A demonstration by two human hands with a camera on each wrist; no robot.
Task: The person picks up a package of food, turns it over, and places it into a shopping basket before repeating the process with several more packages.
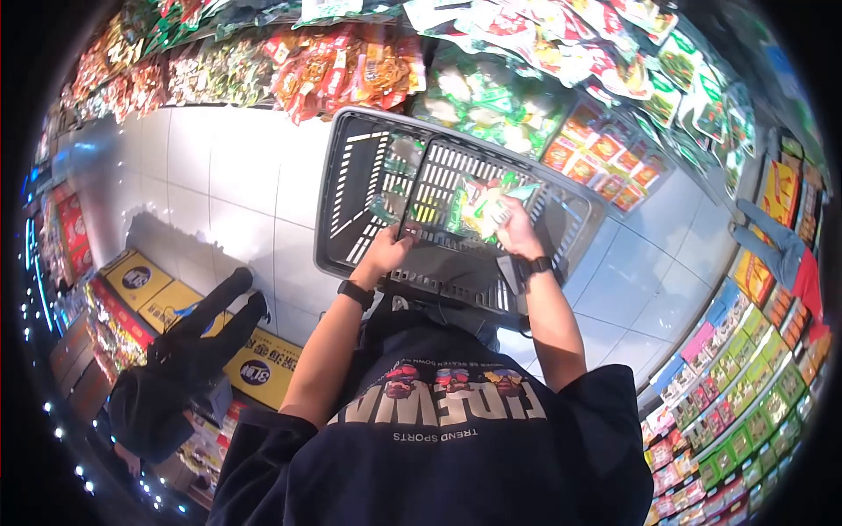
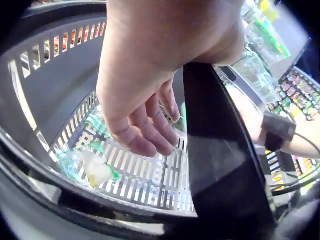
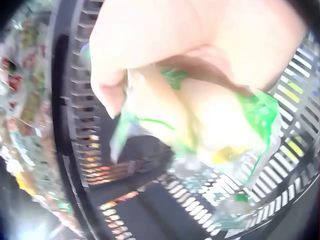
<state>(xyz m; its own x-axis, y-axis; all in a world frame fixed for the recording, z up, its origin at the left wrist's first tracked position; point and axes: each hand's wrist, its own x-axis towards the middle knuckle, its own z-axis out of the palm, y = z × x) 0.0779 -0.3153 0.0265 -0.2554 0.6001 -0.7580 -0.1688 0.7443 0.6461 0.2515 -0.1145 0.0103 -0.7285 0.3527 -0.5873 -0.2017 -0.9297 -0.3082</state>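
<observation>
A grey slotted shopping basket (image 1: pixel 326 188) is in front of me, with a dark carrying handle (image 2: pixel 215 150) across it. My left hand (image 1: pixel 386 252) holds this handle at the near side; in the left wrist view the fingers curl down beside the bar. In my right hand (image 1: pixel 517 226) are plump snack packets (image 3: pixel 215 115) in clear and green plastic, gripped from above inside the basket's right half. Light glare washes out their print. Another clear-and-green packet (image 2: pixel 97 167) with a pale filling lies on the slotted basket floor.
Beyond the basket, bins hold red snack bags (image 1: pixel 342 70) and green-white bags (image 1: pixel 487 101). Small orange-red packs (image 1: pixel 605 153) stand right of it. Someone in dark clothes (image 1: pixel 153 394) is at the left, beside yellow boxes (image 1: pixel 259 368). Stocked shelves (image 1: pixel 745 394) line the right.
</observation>
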